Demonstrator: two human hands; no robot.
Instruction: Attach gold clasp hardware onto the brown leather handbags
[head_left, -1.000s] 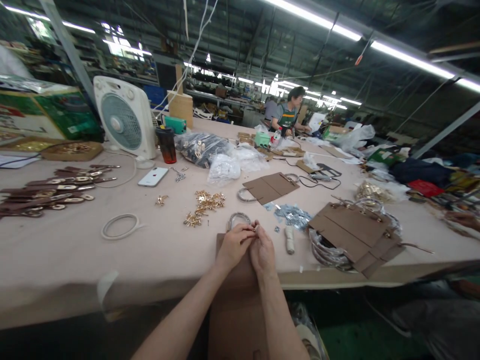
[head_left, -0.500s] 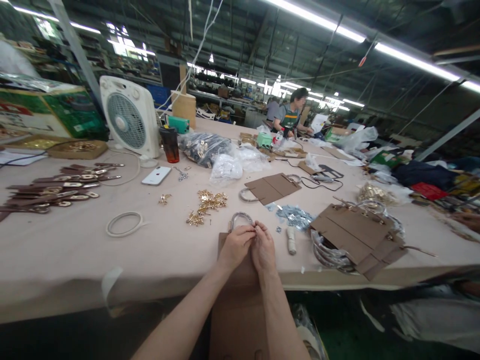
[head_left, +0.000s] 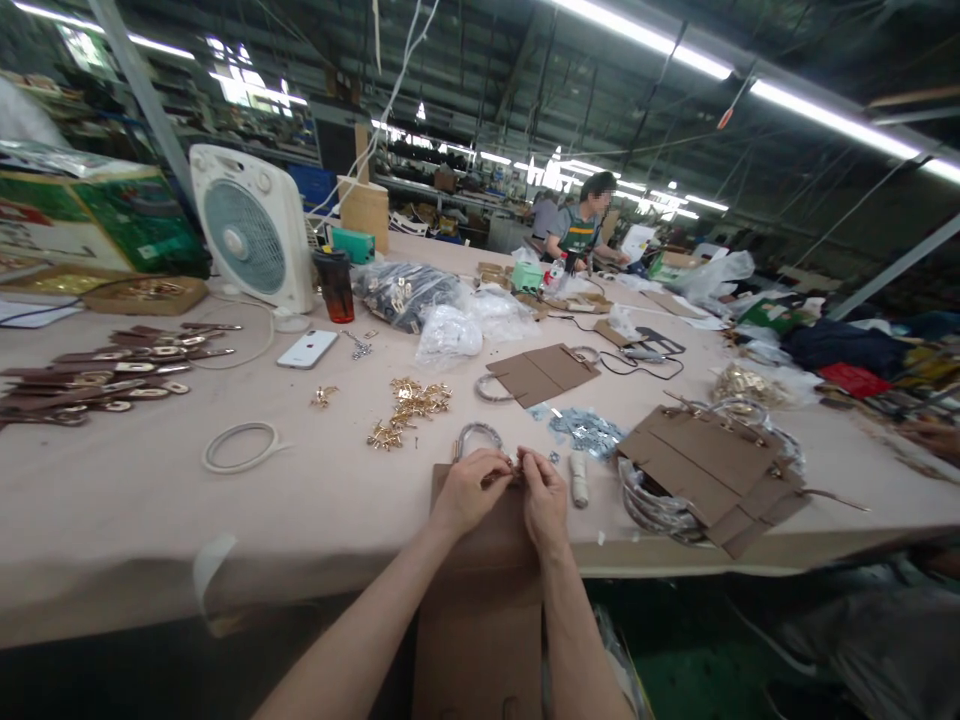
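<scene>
A long brown bag panel (head_left: 478, 630) lies over the table's front edge and hangs down between my forearms. At its top stands a plastic-wrapped looped handle (head_left: 478, 428). My left hand (head_left: 474, 485) is closed at the panel's upper edge, its fingertips pinching around the right end of the handle. Close beside it, my right hand (head_left: 544, 497) has thumb and finger pinched together on something too small to make out. The fingers hide the handle's right end.
Gold metal fittings (head_left: 412, 405) lie beyond my hands; flat bluish-grey pieces (head_left: 585, 430) and a pale roll (head_left: 578, 480) are to the right. Stacked brown panels with handles (head_left: 697, 460) lie further right. Leftward are a tape ring (head_left: 240, 447), phone (head_left: 307, 350), cup (head_left: 335, 285) and fan (head_left: 251, 230).
My right hand has shifted slightly right and turned, opening a small gap between the hands. The left hand stays at the handle end. The whole view has shifted slightly.
</scene>
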